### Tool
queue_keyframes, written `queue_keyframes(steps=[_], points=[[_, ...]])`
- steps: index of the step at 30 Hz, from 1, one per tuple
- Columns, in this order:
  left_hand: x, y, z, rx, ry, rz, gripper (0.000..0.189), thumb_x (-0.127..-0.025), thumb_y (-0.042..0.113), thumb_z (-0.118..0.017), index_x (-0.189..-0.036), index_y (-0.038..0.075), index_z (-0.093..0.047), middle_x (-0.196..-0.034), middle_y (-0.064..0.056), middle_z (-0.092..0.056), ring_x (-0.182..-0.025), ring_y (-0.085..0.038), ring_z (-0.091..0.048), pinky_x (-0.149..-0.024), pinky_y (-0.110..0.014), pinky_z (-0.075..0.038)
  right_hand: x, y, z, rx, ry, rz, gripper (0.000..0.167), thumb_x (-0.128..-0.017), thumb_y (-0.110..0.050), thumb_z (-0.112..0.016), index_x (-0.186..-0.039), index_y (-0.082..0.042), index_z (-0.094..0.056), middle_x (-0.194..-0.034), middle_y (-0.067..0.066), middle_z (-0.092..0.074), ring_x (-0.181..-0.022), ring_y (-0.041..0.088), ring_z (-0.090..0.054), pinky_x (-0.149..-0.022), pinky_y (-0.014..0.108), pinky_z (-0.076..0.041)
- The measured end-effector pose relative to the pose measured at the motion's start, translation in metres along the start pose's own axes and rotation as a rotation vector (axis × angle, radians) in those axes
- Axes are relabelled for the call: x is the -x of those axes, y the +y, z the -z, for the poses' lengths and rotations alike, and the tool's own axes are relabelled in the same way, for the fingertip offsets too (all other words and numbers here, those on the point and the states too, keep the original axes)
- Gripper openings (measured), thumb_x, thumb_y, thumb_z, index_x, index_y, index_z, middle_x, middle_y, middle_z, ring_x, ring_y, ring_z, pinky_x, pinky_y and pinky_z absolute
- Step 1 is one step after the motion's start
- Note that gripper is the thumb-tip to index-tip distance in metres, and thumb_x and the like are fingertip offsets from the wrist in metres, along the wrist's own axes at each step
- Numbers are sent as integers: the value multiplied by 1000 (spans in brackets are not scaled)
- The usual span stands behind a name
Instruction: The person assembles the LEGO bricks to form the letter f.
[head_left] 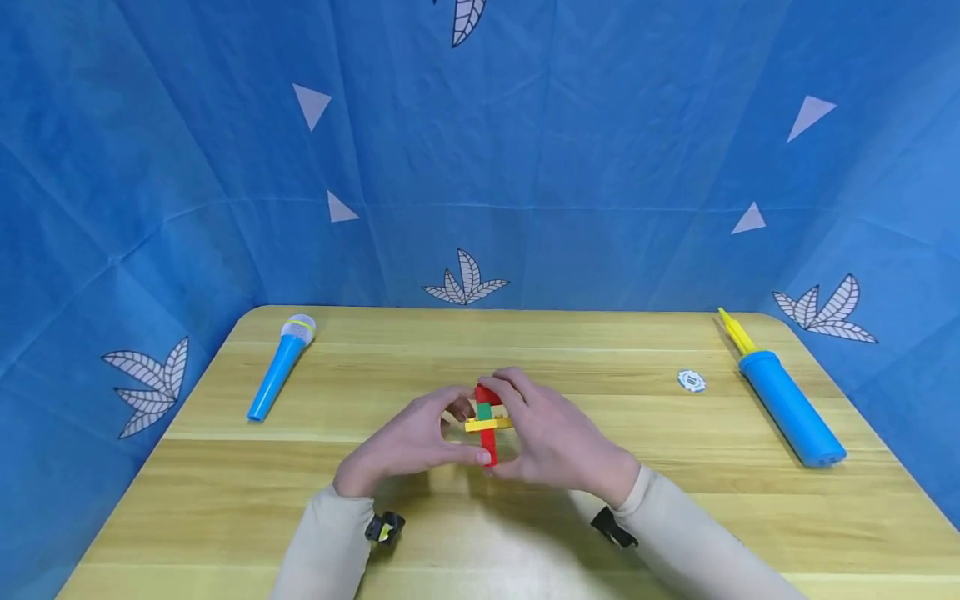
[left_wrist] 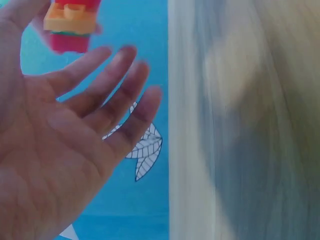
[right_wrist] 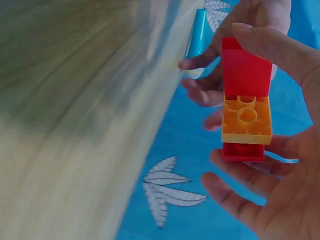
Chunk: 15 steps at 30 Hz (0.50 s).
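Observation:
A small stack of toy building bricks [head_left: 487,437], red, yellow and green, is held up between the hands in the head view. My right hand [head_left: 558,437] pinches it, thumb at one red end and fingers at the other. In the right wrist view, the hollow underside of a yellow brick [right_wrist: 246,120] juts out between red parts. My left hand [head_left: 412,437] is close beside the bricks, its thumb tip at the lower red part; whether it bears on them I cannot tell. The left wrist view shows its fingers [left_wrist: 120,75] loosely extended and spread, below the bricks.
On the wooden table [head_left: 375,350], a blue toy microphone [head_left: 277,373] lies at the left. To the right are a white-and-blue poker chip [head_left: 692,381] and a blue hand pump [head_left: 791,407] with a yellow nozzle. A blue printed cloth [head_left: 525,150] hangs behind and around the table.

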<state>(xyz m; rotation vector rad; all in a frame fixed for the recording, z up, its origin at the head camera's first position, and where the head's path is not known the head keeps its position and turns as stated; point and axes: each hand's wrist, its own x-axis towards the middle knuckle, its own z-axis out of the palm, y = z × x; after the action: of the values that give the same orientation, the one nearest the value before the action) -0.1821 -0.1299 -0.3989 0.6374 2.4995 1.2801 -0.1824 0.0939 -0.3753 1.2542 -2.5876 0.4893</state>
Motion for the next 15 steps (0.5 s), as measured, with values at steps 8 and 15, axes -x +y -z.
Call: queue_keyframes(steps=[8,15], points=[[0,-4,-5,-175,65,-33,95,-67,59,-85,-145,20,-47,-145,-1,-44,-133,-25,-37,-105,-54,-32,2,12,-10,-80,-131,-166,102,-64,-59,-86,-142,-6,-47,-132,5,-50,-96,19,-60,-82,35,-52],[-5,-8,-11,-311,71,-43,93,-67,57,-85,-143,18,-50,-140,-2,-44,-131,-27,-33,-103,-56,-28,0,14,-17,-91,-187,-211,103,-62,-57,-88,-140,-3,-47,-130,9,-52,-93,22,-61,-82,39,-52]])
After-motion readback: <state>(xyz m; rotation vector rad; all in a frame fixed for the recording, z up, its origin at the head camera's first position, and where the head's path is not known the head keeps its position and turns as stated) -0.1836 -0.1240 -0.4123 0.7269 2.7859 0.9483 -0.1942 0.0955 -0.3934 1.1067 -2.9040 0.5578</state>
